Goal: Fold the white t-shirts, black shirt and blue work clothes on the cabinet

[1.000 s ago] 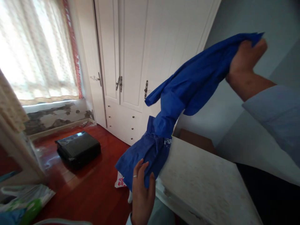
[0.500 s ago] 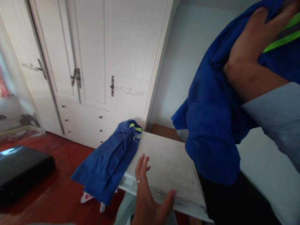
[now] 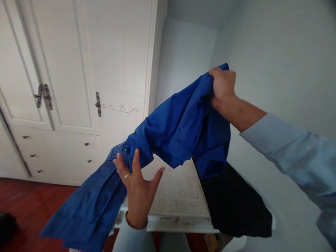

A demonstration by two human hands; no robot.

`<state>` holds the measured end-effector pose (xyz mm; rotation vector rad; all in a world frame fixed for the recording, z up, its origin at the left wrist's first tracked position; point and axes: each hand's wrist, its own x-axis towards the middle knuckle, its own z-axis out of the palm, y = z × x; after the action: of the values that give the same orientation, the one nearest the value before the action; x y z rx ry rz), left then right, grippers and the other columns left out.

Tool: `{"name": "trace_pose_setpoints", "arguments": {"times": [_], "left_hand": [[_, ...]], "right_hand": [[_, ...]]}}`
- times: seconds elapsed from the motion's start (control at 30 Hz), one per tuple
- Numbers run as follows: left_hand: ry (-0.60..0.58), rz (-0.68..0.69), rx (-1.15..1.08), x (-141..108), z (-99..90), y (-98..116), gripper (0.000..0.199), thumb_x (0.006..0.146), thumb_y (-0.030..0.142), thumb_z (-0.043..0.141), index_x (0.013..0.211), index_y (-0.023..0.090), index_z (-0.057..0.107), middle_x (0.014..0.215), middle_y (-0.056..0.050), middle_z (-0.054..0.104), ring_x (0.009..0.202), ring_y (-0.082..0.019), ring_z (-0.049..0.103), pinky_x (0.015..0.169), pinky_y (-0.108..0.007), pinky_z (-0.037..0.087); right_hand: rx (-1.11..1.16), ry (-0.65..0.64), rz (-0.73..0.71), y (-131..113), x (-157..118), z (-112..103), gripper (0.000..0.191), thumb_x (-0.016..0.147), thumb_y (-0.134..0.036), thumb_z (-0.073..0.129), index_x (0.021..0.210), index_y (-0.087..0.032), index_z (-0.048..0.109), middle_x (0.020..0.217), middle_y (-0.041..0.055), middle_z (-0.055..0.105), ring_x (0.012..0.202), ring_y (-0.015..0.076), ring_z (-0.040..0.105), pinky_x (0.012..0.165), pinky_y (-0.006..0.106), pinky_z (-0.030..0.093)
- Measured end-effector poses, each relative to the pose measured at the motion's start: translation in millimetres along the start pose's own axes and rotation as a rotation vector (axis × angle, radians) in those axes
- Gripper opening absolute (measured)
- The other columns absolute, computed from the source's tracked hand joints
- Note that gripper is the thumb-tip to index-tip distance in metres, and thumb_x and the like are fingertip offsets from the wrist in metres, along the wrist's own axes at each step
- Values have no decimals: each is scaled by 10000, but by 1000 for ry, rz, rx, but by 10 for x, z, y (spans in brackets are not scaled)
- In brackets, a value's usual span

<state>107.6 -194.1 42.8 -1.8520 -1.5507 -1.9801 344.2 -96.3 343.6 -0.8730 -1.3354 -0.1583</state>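
Observation:
A bright blue garment (image 3: 181, 122) hangs from my right hand (image 3: 223, 84), whose fingers are closed round its upper end, above the right side of a worn white table (image 3: 173, 196). The garment stretches down to the left across the table's back. My left hand (image 3: 138, 185) is raised over the table's left part with fingers spread, near the garment's left end, holding nothing. A second, duller blue garment (image 3: 89, 203) drapes over the table's left edge. Where the two blue garments meet, the border is partly hidden.
Black cloth (image 3: 233, 203) hangs at the table's right side. A white wardrobe (image 3: 120, 70) with metal handles stands behind to the left. At the far left a dark object (image 3: 7, 225) lies on the red floor (image 3: 39, 199). A pale wall (image 3: 283, 70) rises on the right.
My right hand has swung the bright blue garment leftward over the table. My left hand has moved nearer the draped garment, fingers spread wider. The view has turned right.

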Motion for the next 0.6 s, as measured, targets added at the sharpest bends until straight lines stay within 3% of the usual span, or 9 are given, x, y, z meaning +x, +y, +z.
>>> {"name": "trace_pose_setpoints", "arguments": {"times": [0.1, 0.27, 0.37, 0.47, 0.6], "left_hand": [[64, 27, 61, 112, -21, -130, 999, 783, 522, 781, 1582, 209, 272, 1681, -209, 34, 1543, -461, 8, 1209, -671, 160], [-13, 186, 41, 124, 147, -61, 1088, 761, 540, 792, 1608, 208, 195, 1673, -223, 129, 1542, -464, 20, 1191, -699, 167], [-90, 232, -19, 95, 286, -43, 1014, 827, 468, 743, 1615, 192, 168, 1667, -226, 169, 1547, -438, 64, 1201, -677, 188], [-216, 222, -117, 56, 359, -143, 902, 889, 406, 672, 1609, 174, 181, 1603, -222, 336, 1508, -387, 278, 1190, -618, 297], [-260, 14, -210, -36, 337, -349, 605, 892, 458, 660, 1415, 189, 515, 1430, -176, 543, 1368, -343, 491, 1135, -558, 416]], "right_hand": [[171, 75, 168, -208, -316, -39, 213, 903, -76, 542, 731, -195, 502, 603, -84, 433, 581, 67, 403, 581, 212, 388], [379, -59, 294, -378, -861, 9, 244, 820, -209, 706, 701, -225, 493, 601, -70, 492, 569, 102, 518, 536, 225, 462], [430, -98, 394, -253, -1159, 39, 314, 724, -315, 807, 795, -239, 511, 650, -64, 560, 624, 131, 599, 554, 236, 523], [470, -105, 541, -8, -1483, 45, 385, 683, -338, 818, 896, -243, 511, 735, -42, 628, 684, 157, 653, 574, 262, 571], [419, -39, 746, 438, -2030, 43, 454, 702, -349, 773, 1039, -263, 482, 863, -17, 674, 765, 186, 695, 626, 309, 607]]}}
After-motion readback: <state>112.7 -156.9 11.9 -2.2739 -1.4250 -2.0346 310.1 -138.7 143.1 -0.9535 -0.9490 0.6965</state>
